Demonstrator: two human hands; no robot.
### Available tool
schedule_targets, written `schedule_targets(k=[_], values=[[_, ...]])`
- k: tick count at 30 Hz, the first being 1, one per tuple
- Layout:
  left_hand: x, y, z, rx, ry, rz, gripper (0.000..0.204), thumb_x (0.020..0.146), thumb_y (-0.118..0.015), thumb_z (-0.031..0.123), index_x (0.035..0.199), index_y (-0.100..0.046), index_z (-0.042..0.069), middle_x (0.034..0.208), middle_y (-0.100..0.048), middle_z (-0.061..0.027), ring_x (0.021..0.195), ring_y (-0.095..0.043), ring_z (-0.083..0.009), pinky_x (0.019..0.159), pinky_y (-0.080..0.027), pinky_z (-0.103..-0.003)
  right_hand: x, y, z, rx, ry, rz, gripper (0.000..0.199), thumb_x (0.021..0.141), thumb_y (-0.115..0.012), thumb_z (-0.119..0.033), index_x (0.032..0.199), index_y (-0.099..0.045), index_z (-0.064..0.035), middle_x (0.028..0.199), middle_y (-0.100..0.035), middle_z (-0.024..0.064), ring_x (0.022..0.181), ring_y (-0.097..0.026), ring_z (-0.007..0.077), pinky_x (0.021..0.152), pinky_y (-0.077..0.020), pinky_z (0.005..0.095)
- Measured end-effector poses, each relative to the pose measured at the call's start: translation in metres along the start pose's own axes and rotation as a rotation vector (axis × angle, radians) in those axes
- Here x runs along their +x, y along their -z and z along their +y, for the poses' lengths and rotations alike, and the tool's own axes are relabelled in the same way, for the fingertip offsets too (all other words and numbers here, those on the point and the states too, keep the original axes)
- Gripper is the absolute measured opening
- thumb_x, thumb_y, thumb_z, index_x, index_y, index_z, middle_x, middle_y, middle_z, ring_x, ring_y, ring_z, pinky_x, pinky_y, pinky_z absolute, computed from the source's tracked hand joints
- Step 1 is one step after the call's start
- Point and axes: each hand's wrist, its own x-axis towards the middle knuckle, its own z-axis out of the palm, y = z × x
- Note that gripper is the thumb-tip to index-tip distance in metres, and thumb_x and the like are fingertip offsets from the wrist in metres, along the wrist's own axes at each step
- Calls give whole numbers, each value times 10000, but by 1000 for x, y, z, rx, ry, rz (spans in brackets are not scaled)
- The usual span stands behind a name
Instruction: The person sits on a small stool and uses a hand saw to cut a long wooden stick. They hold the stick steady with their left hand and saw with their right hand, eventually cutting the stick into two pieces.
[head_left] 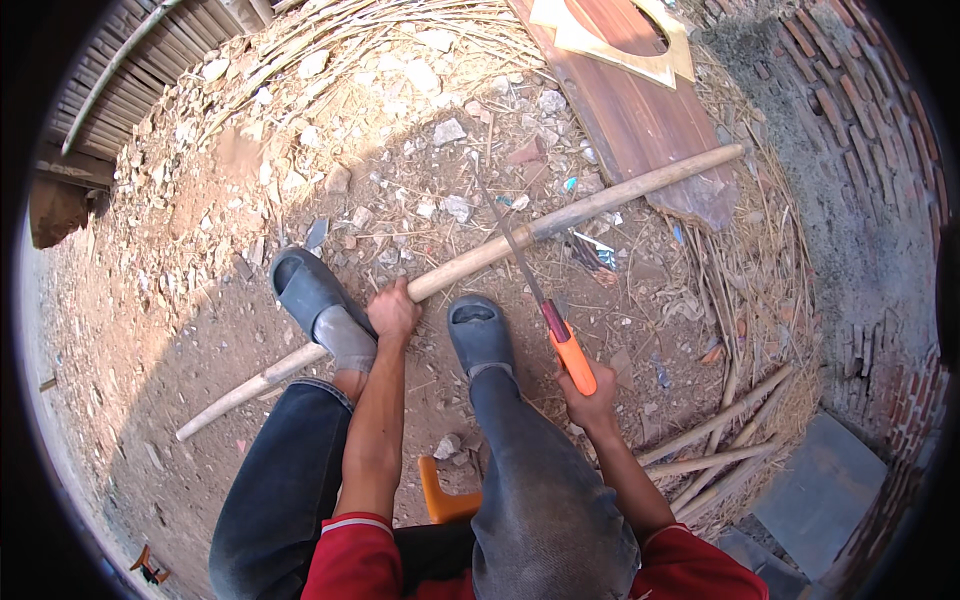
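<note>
Left hand (393, 312) has its fingers wrapped tight round a long pale bamboo pole (600, 205) that lies slanted across the dirt ground (200, 300), running from lower left up to the upper right. The hand grips it just beside the dark grey slip-on shoes: left shoe (312, 290) sits over the pole, right shoe (480, 335) just below it. Right hand (590, 405) is closed round the orange handle of a handsaw with a thin steel blade (545, 310); the blade crosses the pole a bit to the right of the left hand, touching it as far as I can tell. Further up, a dark red-brown wooden board (630, 110) lies by the pole's far end, loose thin sticks (720, 440) are piled to the right, and a brick wall (880, 150) curves along the right side. An orange plastic stool (440, 500) peeks out between the knees.
</note>
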Motion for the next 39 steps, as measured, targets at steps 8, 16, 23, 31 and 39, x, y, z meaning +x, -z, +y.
schedule_targets(k=[8, 16, 23, 31, 39], values=[[-2, -7, -7, -21, -20, 49, 202, 781, -702, 168, 978, -688, 123, 898, -750, -135, 866, -743, -355, 818, -576, -484, -69, 53, -28, -71, -107, -85, 115, 813, -700, -73, 884, -700, 18, 619, -606, 92, 534, -618, 176, 560, -483, 342], [0, 6, -1, -13, 22, -60, 247, 811, -683, 175, 1051, -725, 133, 964, -763, -175, 870, -748, -402, 793, -595, -525, 89, -57, -20, -105, 56, 31, 135, 778, -694, -91, 783, -629, 28, 653, -602, 228, 595, -617, 435, 570, -480, 451], [6, 17, 8, -47, 113, -177, 259, 820, -694, 226, 1064, -738, 151, 972, -772, -170, 903, -753, -400, 804, -600, -522, 45, -86, 97, 40, 223, 111, 78, 854, -685, -76, 838, -685, 1, 650, -616, 157, 580, -640, 357, 582, -509, 435], [22, 22, 5, -6, 125, -306, 345, 764, -726, 232, 1101, -769, 170, 988, -778, -180, 959, -755, -384, 842, -602, -493, 40, -129, 97, 986, -107, 329, 138, 893, -624, -57, 781, -618, 22, 635, -614, 50, 567, -614, 166, 544, -486, 316], [9, 35, 17, -5, 97, -206, 342, 789, -759, 312, 1091, -748, 151, 1009, -773, -195, 961, -757, -368, 846, -600, -483, 51, -10, 14, 551, -27, 216, 163, 845, -634, -36, 695, -580, -3, 569, -576, 52, 479, -540, 130, 478, -411, 291]])
